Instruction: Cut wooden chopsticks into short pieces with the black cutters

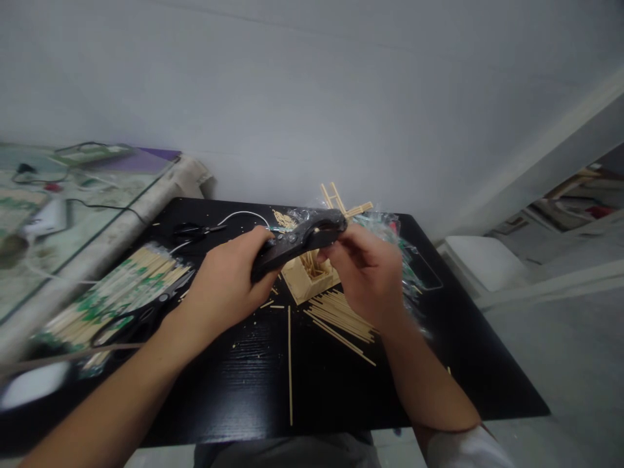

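My left hand (227, 286) is wrapped round the handle of a black glue gun (302, 239), held level above a black table (253, 390). A white cord runs from the gun back toward the left. My right hand (368, 273) is closed with its fingertips at the gun's front end; whether it grips the gun or something small is hidden. Directly below the gun stands a small wooden stick structure (312, 276). Loose thin wooden sticks (341, 318) lie fanned out beside it, and one long stick (289, 364) lies alone toward me.
Packs of wrapped sticks (117, 296) and black scissors (136, 322) lie on the table's left. Crumpled clear plastic wrappers (390, 234) sit at the back right. A glass-topped table (73, 208) with cables adjoins on the left. A white wall stands behind.
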Tool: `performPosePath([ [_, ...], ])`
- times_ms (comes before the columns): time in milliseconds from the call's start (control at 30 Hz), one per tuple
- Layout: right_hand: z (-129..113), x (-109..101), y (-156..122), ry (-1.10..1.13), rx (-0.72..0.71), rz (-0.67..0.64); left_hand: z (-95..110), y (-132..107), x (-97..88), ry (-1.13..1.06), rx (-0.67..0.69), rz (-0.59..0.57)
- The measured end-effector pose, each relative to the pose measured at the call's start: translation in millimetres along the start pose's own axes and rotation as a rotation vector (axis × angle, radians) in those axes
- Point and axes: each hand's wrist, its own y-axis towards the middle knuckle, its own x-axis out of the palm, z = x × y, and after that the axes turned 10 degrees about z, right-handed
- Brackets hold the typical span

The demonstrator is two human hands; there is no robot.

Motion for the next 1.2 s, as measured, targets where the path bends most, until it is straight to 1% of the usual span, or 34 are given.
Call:
performPosePath([
  [133, 0.9, -1.3, 0.4, -0.006, -0.023, 0.000, -0.4, 0.0, -0.3, 0.013, 0.009, 0.010],
  [367, 1.0, 0.9, 0.1, 0.012, 0.009, 0.003, 2.8, 1.3, -0.4, 0.010, -0.003, 0.002],
  [500, 1.3, 1.3, -0.3, 0.006, -0.002, 0.007, 3.2, 1.4, -0.7, 0.009, -0.007, -0.002],
  [733, 2.5, 2.1, -1.7, 0.000, -0.038, 0.053, 5.1, 2.9, 0.2, 0.079, -0.060, -0.044],
  [967, 0.5, 2.6, -2.0, 0.015, -0.043, 0.050, 4.5, 2.0, 2.2, 0.104, -0.027, -0.027],
  [1100, 1.0, 0.4, -0.4, 0.048, -0.034, 0.006, 3.9, 1.8, 2.1, 0.086, 0.001, -0.008],
  [1200, 1.8, -3.1, 2.6, 0.144, 0.028, -0.075, 2.5, 1.5, 0.9, 0.048, 0.031, 0.007],
])
